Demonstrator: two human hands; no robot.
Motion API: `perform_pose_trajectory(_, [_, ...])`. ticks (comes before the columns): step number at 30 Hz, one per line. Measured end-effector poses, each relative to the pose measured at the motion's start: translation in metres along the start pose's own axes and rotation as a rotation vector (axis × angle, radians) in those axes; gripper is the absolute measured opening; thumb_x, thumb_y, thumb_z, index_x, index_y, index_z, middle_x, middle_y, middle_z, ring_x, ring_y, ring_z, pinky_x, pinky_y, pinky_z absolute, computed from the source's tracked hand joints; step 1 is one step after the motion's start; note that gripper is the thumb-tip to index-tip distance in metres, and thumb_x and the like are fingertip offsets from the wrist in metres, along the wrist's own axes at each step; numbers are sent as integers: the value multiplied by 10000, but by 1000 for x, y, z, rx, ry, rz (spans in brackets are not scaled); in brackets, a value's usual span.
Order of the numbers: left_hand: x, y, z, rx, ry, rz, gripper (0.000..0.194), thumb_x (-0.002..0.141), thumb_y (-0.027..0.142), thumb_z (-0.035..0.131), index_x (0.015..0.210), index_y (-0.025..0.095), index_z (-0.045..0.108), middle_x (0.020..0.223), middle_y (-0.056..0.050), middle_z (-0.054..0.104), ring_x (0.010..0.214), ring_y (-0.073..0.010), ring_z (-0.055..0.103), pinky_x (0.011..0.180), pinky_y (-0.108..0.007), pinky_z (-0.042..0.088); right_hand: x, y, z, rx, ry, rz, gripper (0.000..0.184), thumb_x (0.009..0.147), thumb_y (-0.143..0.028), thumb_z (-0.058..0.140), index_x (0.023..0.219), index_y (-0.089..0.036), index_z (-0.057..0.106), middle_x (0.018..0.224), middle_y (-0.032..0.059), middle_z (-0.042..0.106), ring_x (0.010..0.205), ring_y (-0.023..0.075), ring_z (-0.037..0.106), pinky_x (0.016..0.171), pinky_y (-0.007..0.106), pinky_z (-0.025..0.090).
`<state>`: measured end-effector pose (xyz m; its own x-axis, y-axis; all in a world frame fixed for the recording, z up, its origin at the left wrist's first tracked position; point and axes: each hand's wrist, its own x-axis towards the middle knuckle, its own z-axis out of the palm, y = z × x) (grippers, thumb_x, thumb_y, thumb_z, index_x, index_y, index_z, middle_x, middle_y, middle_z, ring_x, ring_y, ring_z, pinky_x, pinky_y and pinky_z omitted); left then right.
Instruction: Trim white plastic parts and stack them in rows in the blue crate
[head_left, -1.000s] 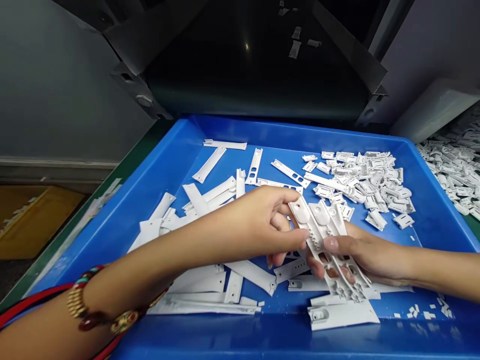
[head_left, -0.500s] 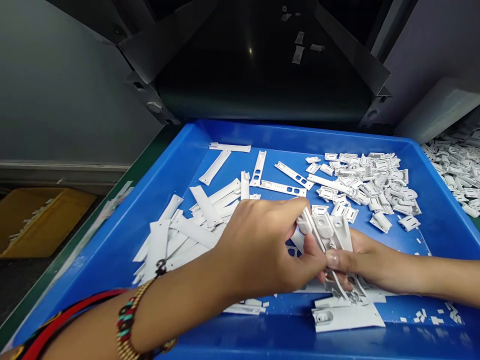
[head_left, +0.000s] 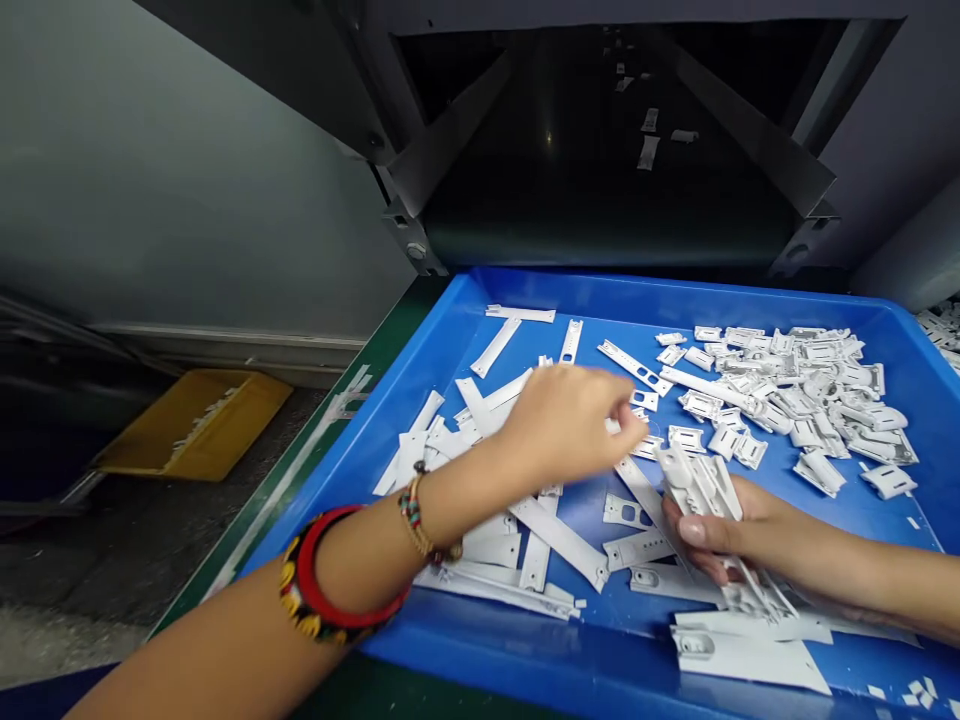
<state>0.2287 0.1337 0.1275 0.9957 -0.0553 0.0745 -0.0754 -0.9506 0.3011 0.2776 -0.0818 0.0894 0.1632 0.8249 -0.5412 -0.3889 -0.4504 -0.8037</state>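
My right hand (head_left: pixel 739 530) is wrapped around a bundle of white plastic strips (head_left: pixel 701 480), thumb across the front, at the tray's right front. The strips stand tilted, their moulded ends up. My left hand (head_left: pixel 574 420) hovers over the middle of the blue tray (head_left: pixel 540 630), apart from the bundle. Its fingers are curled and blurred by motion, and I see nothing sticking out of them. Loose white strips (head_left: pixel 562 540) lie under and around the left hand. Just below my right hand, wider white strips (head_left: pixel 750 660) rest near the tray's front wall.
Small white plastic clips (head_left: pixel 810 380) are heaped at the tray's right. Behind the tray is a dark conveyor belt (head_left: pixel 600 220) with a few white pieces on it. A yellow bin (head_left: pixel 195 430) sits on the floor at left. More white parts (head_left: pixel 941 330) lie beyond the right wall.
My left hand has let go of the strip bundle and moved away from it to the left. The right hand still holds the bundle. The view has shifted left.
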Motion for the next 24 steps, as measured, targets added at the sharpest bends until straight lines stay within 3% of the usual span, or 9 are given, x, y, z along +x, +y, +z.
perform_pose_trajectory(3, [18,-49,3,149,62,-231,339,860,213,401,1055,138,668,1116,-127,699,1020,-269,629,840,-386,509,-2,-2,1,60,45,35,553,881,-626,556,570,-170,520,514,-25,458,480,94,421,506,234,357])
perform_pose_trajectory(6, [25,-96,10,277,30,-414,510,887,171,406,1371,31,482,1491,-236,438,1396,-360,380,1099,-478,376,-4,-8,0,134,79,-17,512,895,-593,546,615,-166,567,583,-1,528,589,134,544,623,268,440])
perform_pose_trajectory(8, [24,-116,13,283,-44,-473,565,877,137,411,1418,-26,406,1533,-286,347,1409,-397,352,1119,-508,340,-5,-13,-1,192,122,-28,457,882,-582,582,704,-162,611,717,24,610,721,159,617,717,281,466])
perform_pose_trajectory(10, [22,-127,11,265,-62,-480,535,856,117,421,1377,6,476,1481,-265,425,1328,-385,454,1065,-474,396,-6,-16,-2,244,165,-13,411,862,-567,630,768,-167,624,805,33,637,774,166,634,741,284,470])
perform_pose_trajectory(13, [20,-132,-4,167,-88,-463,437,821,160,487,1230,86,621,1258,-192,625,1123,-337,603,880,-379,494,-8,-18,-4,253,197,-53,390,861,-547,653,757,-176,596,694,4,580,631,135,554,649,272,450])
perform_pose_trajectory(16, [14,-130,-30,43,-238,-460,381,777,248,575,1121,134,690,1111,-136,709,991,-298,654,789,-326,498,-9,-17,-5,223,215,-109,425,876,-540,642,670,-192,510,563,-36,450,527,108,407,572,255,384])
perform_pose_trajectory(19, [4,-119,-59,-14,-449,-490,431,745,399,650,1128,210,707,1240,-95,685,1100,-302,618,870,-333,487,-9,-19,-6,234,215,-59,463,898,-523,618,622,-201,431,548,-43,379,516,101,324,562,253,333])
perform_pose_trajectory(22, [-7,-96,-80,109,-456,-440,604,701,483,707,1263,273,642,1417,-83,568,1316,-363,441,1019,-454,407,-9,-20,-8,218,244,-36,478,895,-545,600,611,-207,416,564,-31,356,524,113,283,559,277,308])
perform_pose_trajectory(24, [-13,-75,-86,158,-472,-330,610,683,485,737,1256,297,644,1400,-62,577,1364,-372,369,1071,-490,347,-9,-20,-10,186,267,-34,485,884,-575,592,609,-213,421,572,-21,355,532,126,269,564,299,311])
